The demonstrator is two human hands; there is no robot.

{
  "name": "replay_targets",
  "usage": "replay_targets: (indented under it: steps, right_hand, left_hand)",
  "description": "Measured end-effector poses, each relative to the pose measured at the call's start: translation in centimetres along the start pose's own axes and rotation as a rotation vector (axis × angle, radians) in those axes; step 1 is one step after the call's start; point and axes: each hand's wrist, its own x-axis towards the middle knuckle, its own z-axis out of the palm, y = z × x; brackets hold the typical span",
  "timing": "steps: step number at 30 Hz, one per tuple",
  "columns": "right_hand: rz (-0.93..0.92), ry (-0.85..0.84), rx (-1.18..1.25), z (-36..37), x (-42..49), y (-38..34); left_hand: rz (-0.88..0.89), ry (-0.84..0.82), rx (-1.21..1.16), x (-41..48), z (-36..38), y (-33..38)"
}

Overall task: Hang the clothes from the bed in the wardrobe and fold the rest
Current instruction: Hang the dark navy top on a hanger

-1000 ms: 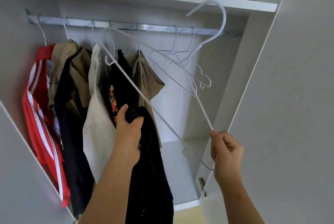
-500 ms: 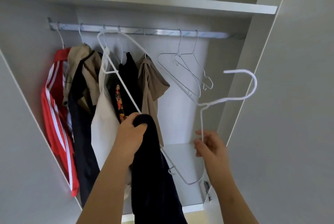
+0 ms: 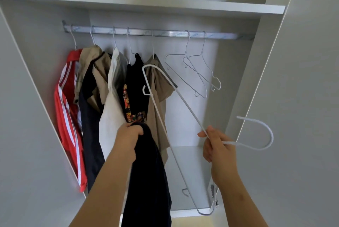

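A person stands at an open wardrobe, midway through hanging clothes; the left hand grips a dark garment bunched at its top, the cloth hanging down below the wrist, in front of the clothes already on the rail; the right hand pinches a white wire hanger at its neck, hook pointing right toward the door, frame angled up and left across the opening; two empty hangers hang on the rail's free right stretch. The step in hand appears to be fitting garment to hanger; the next move likely calls for threading one hanger shoulder into the garment's opening, then hooking it on the rail's free part.
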Motion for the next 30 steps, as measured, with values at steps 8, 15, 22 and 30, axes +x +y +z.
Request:
replay_targets:
  steps: [8,15,22,30]
  right_hand:
    - [0.119,-0.088,-0.096,-0.4,-0.3,0.2]
    - [0.197,-0.250,-0.264,-0.1,-0.3,-0.2]
    - [0.161,-0.304,-0.439,0.3,0.1,-0.5]
    - [0.173,-0.243,-0.425,0.8,0.1,-0.2]
  left_hand:
    - [-0.070,0.150,-0.035,3.6,-1.5,3.5]
    - [-0.043,0.226,-0.076,6.7,-3.6,6.1]
    - [0.406,0.280,0.615,5.3,-3.2,4.5]
    - [0.605,0.077,0.833,1.6,0.5,2.6]
